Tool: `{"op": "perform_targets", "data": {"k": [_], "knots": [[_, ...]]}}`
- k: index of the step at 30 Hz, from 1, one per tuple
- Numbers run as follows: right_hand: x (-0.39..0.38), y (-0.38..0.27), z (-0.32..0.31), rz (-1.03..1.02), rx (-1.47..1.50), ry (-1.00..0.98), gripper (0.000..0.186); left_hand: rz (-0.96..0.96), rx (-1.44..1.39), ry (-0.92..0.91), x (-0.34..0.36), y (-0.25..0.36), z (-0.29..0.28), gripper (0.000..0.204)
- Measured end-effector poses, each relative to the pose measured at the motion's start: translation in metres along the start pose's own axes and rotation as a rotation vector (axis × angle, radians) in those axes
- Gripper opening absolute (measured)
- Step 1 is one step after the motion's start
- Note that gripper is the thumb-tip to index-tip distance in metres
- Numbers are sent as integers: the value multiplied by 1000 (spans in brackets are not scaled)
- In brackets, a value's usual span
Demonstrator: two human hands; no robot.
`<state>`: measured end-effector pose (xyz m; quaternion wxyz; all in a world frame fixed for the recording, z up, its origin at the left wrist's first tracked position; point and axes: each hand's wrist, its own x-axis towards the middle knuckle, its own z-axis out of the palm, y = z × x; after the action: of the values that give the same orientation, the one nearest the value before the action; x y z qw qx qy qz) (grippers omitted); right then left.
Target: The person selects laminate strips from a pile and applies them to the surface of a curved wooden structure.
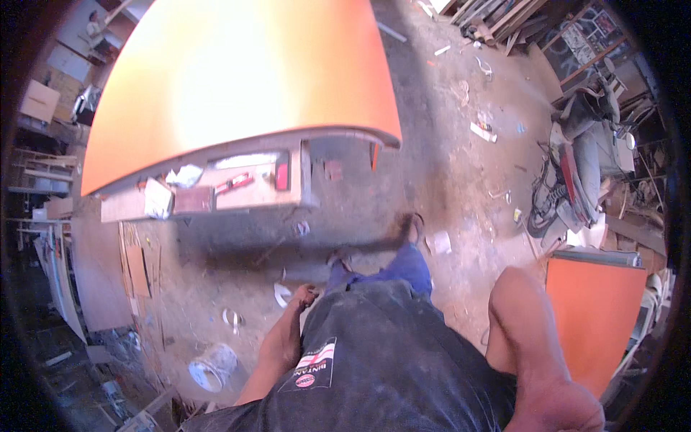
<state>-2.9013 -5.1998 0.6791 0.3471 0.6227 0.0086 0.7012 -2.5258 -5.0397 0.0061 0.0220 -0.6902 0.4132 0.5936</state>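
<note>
My left hand (307, 294) hangs low beside my thigh, its fingers curled in, with nothing seen in them. My right arm is bent sharply, and the right hand (565, 409) is raised close at the lower right edge; its fingers are hidden. Ahead stands a workbench with a large glossy orange panel (288, 93) on top, bright with glare. Along the near ledge (252, 191) lie a red hand tool (234, 183), a red block-like item (281, 176), a brown block (194, 199) and a crumpled white piece (157, 198). Neither hand touches these.
A smaller orange panel (594, 309) stands at my right. Beyond it is a parked motorbike (583, 158). Timber offcuts (497, 25) are piled at the far right. A white bucket (212, 367) lies tipped on the littered floor at left, near leaning boards (93, 266).
</note>
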Motion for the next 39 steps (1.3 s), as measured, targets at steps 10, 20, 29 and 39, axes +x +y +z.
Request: {"op": "perform_targets", "data": {"k": [10,20,29,39], "knots": [[-54,135,-178,-80,-341,56,33,59,431,69,109,254,-3,49],[-115,308,-277,-18,-154,150,30,680,556,-168,208,631,165,50],[-215,467,-270,-188,-10,127,25,384,756,-88,323,767,127,65],[-625,640,-305,1770,-968,-853,13,499,807,-224,533,1039,-13,49]]}}
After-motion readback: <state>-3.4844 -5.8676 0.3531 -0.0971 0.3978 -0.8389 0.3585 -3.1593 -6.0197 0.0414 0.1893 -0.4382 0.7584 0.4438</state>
